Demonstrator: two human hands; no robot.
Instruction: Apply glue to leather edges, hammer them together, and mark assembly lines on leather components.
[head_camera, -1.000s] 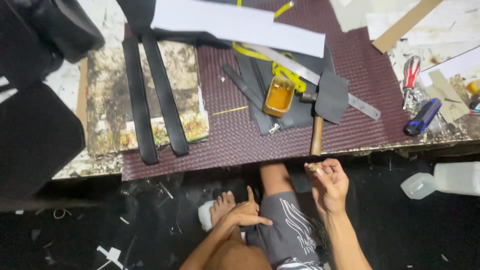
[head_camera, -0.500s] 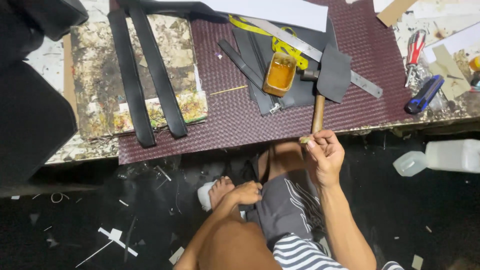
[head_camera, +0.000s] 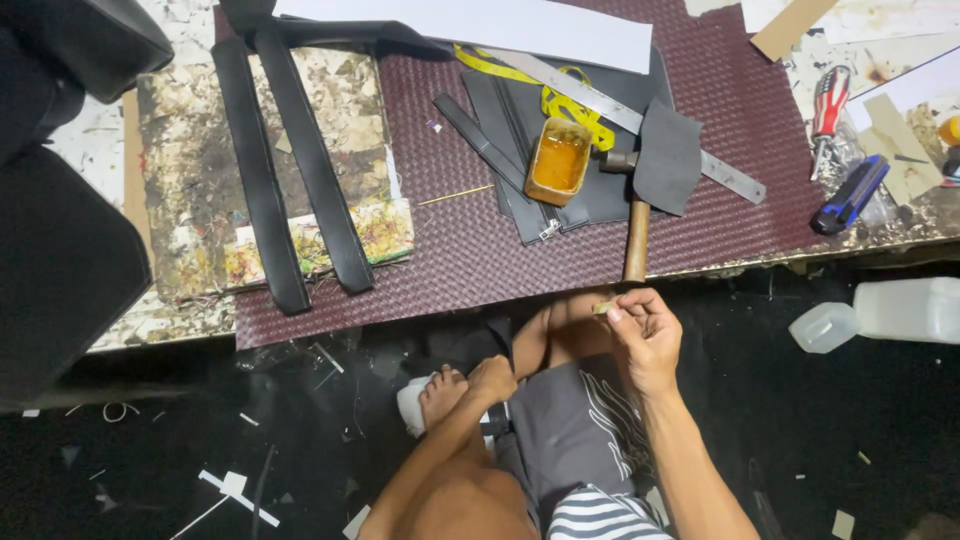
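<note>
- I see the maroon woven mat (head_camera: 720, 120) as the biggest thing, spread over the worktable (head_camera: 190, 230); I place everything else from it.
- 2 black straps (head_camera: 290, 170) lie side by side, crossing the mat's left edge onto the stained board (head_camera: 190, 180).
- White paper sheet (head_camera: 480, 20) lies across the mat's top edge.
- Dark leather pieces (head_camera: 600, 195) with a zipper sit mid-mat; a grey leather patch (head_camera: 668, 158) lies on them to the right.
- Steel ruler (head_camera: 735, 177) runs diagonally across the mat, a yellow tape measure (head_camera: 555, 100) looped by it.
- Hammer (head_camera: 636, 235): wooden handle points to the mat's near edge, head under the grey patch.
- Amber glue pot (head_camera: 558, 160) stands on the dark leather, mid-mat, just left of the hammer head.
- White plastic bottle (head_camera: 880, 312) lies below the mat's right end, off the table.
- Blue utility knife (head_camera: 850, 193) and red screwdriver (head_camera: 830, 100) lie right of the mat.
- My right hand (head_camera: 645, 335) is just below the mat's near edge, under the hammer handle end, fingertips pinched narrow on a small pale scrap (head_camera: 602, 308).
- My left hand (head_camera: 492, 380) is lower, well below the mat, curled shut and resting by a bare foot (head_camera: 440, 393); I cannot tell if it holds anything.
</note>
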